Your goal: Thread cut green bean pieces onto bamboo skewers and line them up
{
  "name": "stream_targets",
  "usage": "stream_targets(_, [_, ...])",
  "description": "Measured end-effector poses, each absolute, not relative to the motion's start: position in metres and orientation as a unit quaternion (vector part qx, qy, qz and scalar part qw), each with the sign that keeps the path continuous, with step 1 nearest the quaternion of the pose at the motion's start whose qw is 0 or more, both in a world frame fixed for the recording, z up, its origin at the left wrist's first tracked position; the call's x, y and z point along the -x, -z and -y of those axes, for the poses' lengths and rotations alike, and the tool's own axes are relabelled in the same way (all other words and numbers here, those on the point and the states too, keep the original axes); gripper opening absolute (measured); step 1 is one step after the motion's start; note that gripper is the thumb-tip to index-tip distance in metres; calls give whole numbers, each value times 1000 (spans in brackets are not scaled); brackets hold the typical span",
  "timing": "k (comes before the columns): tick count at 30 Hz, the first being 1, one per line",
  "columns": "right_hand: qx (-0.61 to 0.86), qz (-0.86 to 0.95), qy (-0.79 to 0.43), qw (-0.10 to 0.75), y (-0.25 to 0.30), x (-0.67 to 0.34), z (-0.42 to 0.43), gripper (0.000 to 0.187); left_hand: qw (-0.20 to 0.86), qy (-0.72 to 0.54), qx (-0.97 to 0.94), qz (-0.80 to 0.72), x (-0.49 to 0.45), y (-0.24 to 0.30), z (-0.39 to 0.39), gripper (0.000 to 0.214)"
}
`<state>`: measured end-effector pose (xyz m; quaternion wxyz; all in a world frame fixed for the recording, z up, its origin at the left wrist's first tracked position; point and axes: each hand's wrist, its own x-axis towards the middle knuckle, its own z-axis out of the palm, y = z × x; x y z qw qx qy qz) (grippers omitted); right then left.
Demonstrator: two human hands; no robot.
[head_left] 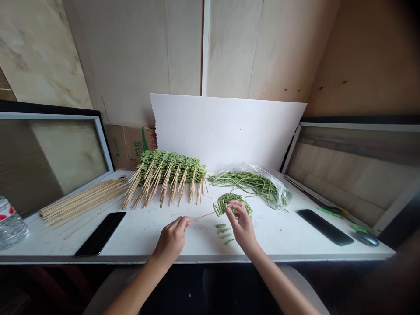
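Observation:
My left hand pinches the blunt end of a bamboo skewer that points right. The skewer's far end carries short green bean pieces. My right hand is closed on a bean piece at that end, beside a small pile of cut bean pieces. A few loose pieces lie on the white table between my hands. Behind them is a row of finished bean skewers.
A bundle of bare skewers and a black phone lie at the left, with a water bottle at the edge. A plastic bag of long beans sits right of centre. A black case and a mouse lie far right.

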<state>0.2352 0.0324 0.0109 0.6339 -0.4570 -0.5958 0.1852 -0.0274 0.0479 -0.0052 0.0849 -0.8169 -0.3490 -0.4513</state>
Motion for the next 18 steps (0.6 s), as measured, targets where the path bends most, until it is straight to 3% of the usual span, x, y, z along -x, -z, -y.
stream_targets(10, [463,617,-164,614,-22,-237,-28,23,90,414,825,374,29,5,-49,30])
stream_targets(18, [444,656,-244,559,-38,-244,-23,25,59,382,825,413,35,3,-53,33])
